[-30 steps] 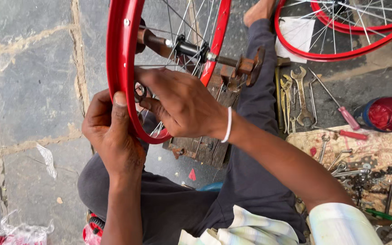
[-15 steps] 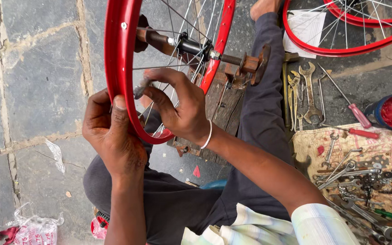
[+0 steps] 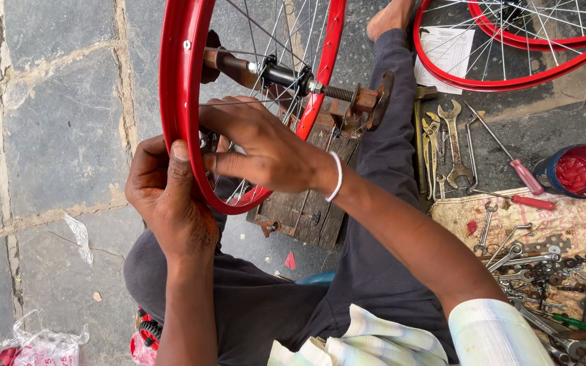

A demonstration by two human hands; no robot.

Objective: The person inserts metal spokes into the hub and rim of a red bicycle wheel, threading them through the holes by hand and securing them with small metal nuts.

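A red bicycle wheel rim (image 3: 179,81) with thin spokes stands upright on a rusty wooden stand (image 3: 347,115), its hub and axle (image 3: 286,73) level. My left hand (image 3: 167,196) grips the rim's near edge, thumb pressed on its outer face. My right hand (image 3: 266,146) reaches inside the rim, its fingers closed around a small metal tool (image 3: 208,141) at the spoke end by the rim. A white band circles my right wrist.
Wrenches (image 3: 445,146) and red-handled screwdrivers (image 3: 520,173) lie on the stone floor at right. A blue tin with a red inside (image 3: 578,169) sits further right. More tools lie on a cloth (image 3: 551,257). Other red wheels (image 3: 510,54) lean at top right. Plastic bags (image 3: 42,346) at bottom left.
My right hand has slid lower along the rim's inside, and its fingers have turned at the spoke end. My left hand keeps its hold on the rim.
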